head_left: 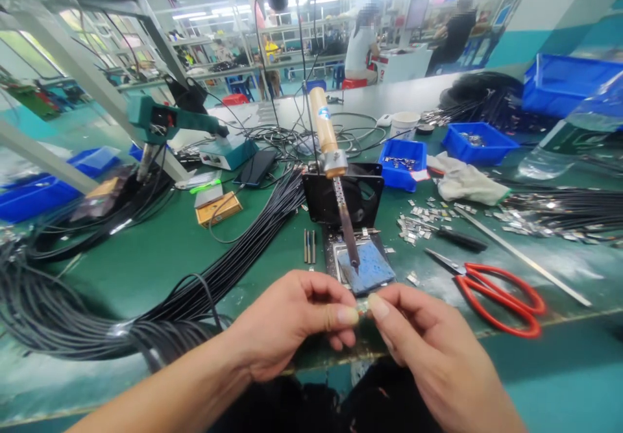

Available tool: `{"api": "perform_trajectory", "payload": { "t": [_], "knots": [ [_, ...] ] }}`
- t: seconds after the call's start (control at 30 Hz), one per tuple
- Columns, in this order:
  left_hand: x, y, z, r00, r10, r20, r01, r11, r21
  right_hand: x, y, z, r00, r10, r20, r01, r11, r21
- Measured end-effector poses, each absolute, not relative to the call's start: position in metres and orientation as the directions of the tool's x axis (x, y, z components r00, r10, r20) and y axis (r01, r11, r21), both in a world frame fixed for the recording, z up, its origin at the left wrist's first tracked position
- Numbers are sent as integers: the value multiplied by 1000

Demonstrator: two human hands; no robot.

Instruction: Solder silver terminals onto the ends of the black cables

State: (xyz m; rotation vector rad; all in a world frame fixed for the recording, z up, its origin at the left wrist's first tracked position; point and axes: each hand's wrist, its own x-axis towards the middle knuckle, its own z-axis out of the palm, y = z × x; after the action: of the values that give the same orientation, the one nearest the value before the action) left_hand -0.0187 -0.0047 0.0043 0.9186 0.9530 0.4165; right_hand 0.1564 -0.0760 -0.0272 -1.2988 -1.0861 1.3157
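Just above the table's front edge, my left hand (311, 313) and my right hand (413, 335) meet with thumbs and forefingers pinched. Between their fingertips is a tiny connector piece (362, 308), silvery with a touch of orange, mostly covered by the fingers. Right behind them lies a blue sponge (367, 267) on a dark stand. A soldering iron (324, 128) with a wooden handle is held tip down, its point over the sponge. Red-handled scissors (501, 296) lie to the right of my right hand. A thick bundle of black cables (243, 241) stretches out at left.
Loose metal connectors (423, 219) are scattered right of a black fan (311, 199). Blue bins (403, 163) stand behind, near a white glove (470, 183). A metal strip (525, 254) lies beyond the scissors. At right is a plastic bottle (569, 137). People sit in the background.
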Motion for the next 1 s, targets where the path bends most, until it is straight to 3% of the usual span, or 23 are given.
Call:
{"api": "perform_trajectory", "payload": {
  "t": [0.27, 1.0],
  "knots": [
    [-13, -1, -2, 465, 762, -450, 69, 475, 877, 157, -58, -31, 64, 981, -181, 14, -182, -983],
    [-9, 3, -6, 452, 789, -417, 42, 448, 893, 151, -51, -32, 178, 979, -104, 71, -118, -990]
  ]
}}
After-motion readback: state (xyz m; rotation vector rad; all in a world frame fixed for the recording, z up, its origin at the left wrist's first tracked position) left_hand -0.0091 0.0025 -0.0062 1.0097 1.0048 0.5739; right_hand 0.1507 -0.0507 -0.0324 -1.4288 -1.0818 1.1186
